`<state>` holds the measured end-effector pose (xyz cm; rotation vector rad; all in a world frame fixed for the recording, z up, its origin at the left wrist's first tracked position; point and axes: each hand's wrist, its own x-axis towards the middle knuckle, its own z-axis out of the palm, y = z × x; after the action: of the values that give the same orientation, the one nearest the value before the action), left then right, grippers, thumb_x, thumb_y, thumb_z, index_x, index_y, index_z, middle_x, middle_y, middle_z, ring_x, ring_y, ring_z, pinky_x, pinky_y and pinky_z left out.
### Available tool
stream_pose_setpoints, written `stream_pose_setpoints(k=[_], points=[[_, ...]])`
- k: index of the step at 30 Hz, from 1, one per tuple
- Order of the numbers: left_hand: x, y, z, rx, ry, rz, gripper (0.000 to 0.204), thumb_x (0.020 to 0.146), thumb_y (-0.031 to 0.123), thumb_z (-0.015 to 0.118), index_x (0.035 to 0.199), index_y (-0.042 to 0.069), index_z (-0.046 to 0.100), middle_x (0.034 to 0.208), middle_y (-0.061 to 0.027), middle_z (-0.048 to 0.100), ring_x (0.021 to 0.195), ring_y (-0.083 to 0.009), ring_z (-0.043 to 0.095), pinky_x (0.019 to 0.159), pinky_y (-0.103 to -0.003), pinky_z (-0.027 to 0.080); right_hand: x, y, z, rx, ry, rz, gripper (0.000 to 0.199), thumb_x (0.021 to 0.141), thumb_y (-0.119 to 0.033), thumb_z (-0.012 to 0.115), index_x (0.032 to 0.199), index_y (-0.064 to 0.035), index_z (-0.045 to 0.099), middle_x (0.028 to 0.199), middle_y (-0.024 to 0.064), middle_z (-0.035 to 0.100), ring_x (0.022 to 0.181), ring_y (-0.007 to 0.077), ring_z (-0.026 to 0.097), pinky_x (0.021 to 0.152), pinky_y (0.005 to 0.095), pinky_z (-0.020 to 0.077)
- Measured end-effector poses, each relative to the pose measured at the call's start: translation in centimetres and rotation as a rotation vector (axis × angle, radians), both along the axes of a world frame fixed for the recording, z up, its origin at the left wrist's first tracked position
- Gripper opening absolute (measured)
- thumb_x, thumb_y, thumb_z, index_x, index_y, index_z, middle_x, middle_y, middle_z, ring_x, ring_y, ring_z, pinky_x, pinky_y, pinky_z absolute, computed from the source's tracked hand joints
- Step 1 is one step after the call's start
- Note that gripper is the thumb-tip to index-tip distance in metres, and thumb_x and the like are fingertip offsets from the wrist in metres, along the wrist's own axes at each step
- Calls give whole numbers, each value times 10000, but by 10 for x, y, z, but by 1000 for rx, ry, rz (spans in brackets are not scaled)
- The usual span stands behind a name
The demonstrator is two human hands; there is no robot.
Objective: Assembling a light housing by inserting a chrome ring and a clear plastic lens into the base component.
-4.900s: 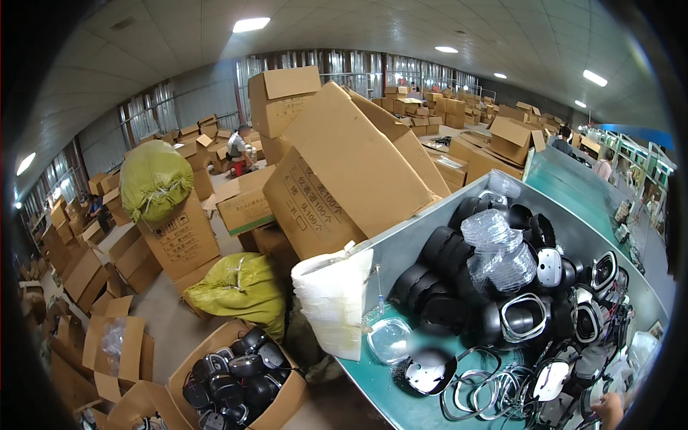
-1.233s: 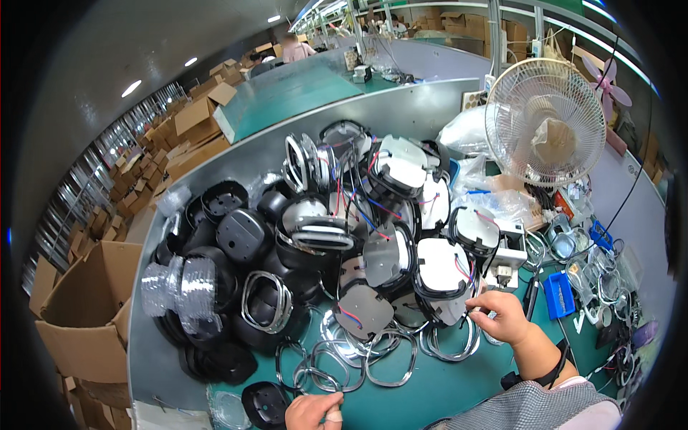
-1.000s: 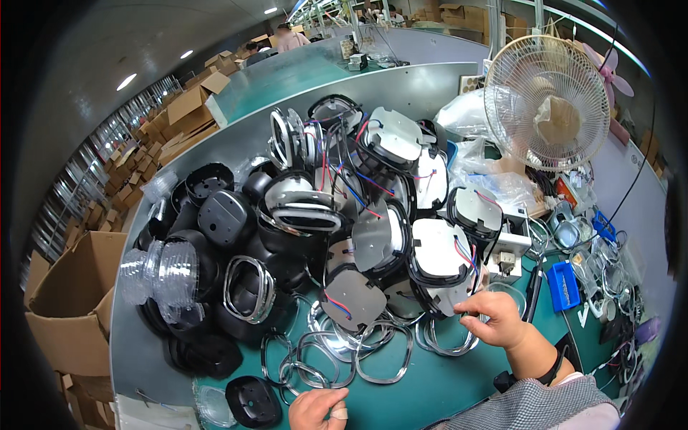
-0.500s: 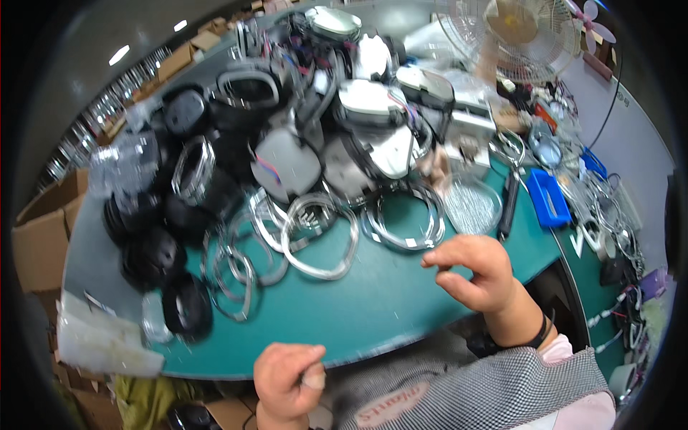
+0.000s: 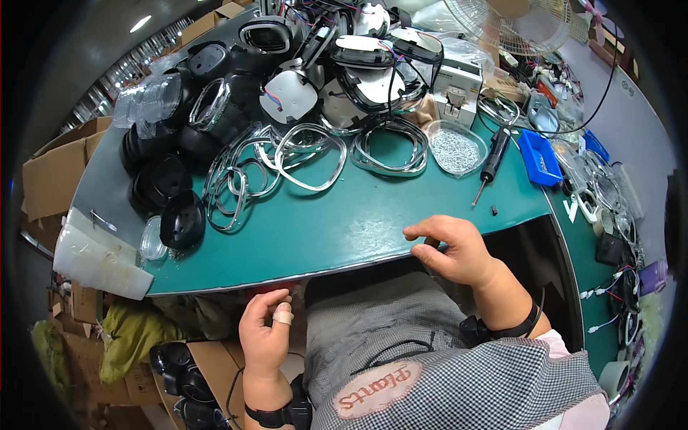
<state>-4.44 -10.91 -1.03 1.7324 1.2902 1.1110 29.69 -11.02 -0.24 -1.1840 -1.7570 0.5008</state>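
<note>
My left hand (image 5: pixel 264 331) is just off the table's front edge, fingers loosely bent, thumb apart with a bandage on it; nothing shows in it. Over the front edge further right, my right hand (image 5: pixel 453 249) has its thumb and forefinger apart with a gap between them and nothing held. Beyond it lie a clear dish of small screws (image 5: pixel 456 150) and a black electric screwdriver (image 5: pixel 494 156) with its bit toward me. A tiny black piece (image 5: pixel 494 211) rests near the bit. Bundled clear rings (image 5: pixel 390 147) and a loose clear ring (image 5: pixel 311 158) lie farther in.
Black round housings (image 5: pixel 183 218) are stacked at left, beside clear plastic covers (image 5: pixel 149 100). White-and-black speaker-like units (image 5: pixel 290 97) with wires are piled at the back. At right are a blue bin (image 5: pixel 539 158), a fan (image 5: pixel 509 29) and tangled cables. A carton (image 5: pixel 211 365) stands below the table.
The view has tilted down, so the table sits higher in it. My right hand has drawn back from the screw dish toward the front edge; my left hand is also a little farther back.
</note>
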Motion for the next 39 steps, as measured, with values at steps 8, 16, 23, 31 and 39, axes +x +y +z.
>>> stream_pose_setpoints(k=[8,16,23,31,39], points=[[3,32,4,-69,-23,67,154,864,4,599,1009,-14,647,913,-90,626,769,-137,606,658,-253,521,3,34,-7,-47,-111,-16,253,824,-227,699,1042,-100,693,884,89,676,752,244,649,659,343,520],[17,100,-17,-164,-53,-16,168,915,61,571,1049,-18,634,914,-96,649,729,-125,605,650,-256,515,19,145,51,369,-185,-274,241,811,-225,695,1017,-100,686,904,95,669,826,285,641,738,372,516],[23,123,-53,-91,20,-3,128,907,60,567,969,-14,651,846,-80,650,667,-105,585,615,-239,487,40,263,92,439,-683,-608,663,736,-302,765,1335,-172,511,1253,144,553,1176,335,507,995,405,412],[11,122,-58,18,59,-58,104,887,23,562,928,-9,652,823,-72,618,660,-116,587,601,-237,483,72,299,113,184,-849,-533,637,711,-233,762,1295,-155,520,1198,114,575,1124,296,564,924,409,481],[18,122,-57,96,109,-17,102,882,17,555,910,-11,649,805,-73,614,651,-114,578,592,-237,469,108,297,125,505,-135,-875,370,767,-259,651,1073,-52,634,968,177,677,913,340,645,822,418,501]])
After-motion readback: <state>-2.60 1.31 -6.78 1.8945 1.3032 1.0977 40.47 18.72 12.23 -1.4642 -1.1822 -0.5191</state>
